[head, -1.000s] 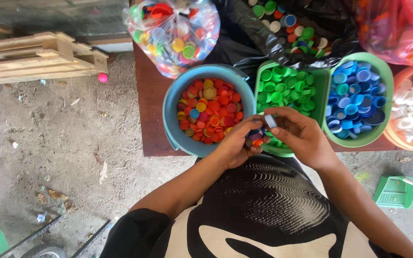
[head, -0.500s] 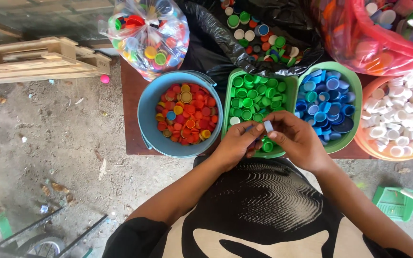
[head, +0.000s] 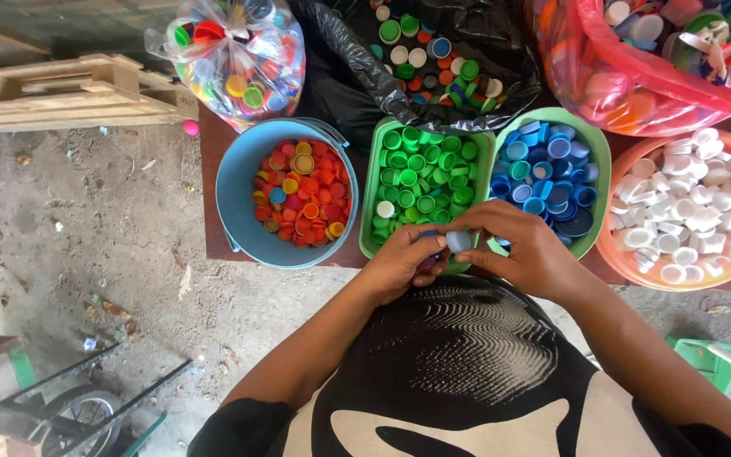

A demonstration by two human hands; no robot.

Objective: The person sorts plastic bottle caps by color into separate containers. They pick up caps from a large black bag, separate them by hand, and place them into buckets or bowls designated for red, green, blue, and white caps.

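A black short-sleeved cotton top (head: 467, 381) printed with wavy white dotted lines is worn; cream panels are seen lower down. Both forearms are left bare, no jewellery visible.

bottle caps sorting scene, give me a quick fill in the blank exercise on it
1. The blue bucket mostly holds ___ caps.
2. The orange bowl at the far right holds ___ caps.
3. The right hand pinches a small cap over the near rim of the ___ tub full of green caps.
4. The loose mixed caps behind the tubs lie in a ___ plastic bag.

Missing words: red; white; green; black
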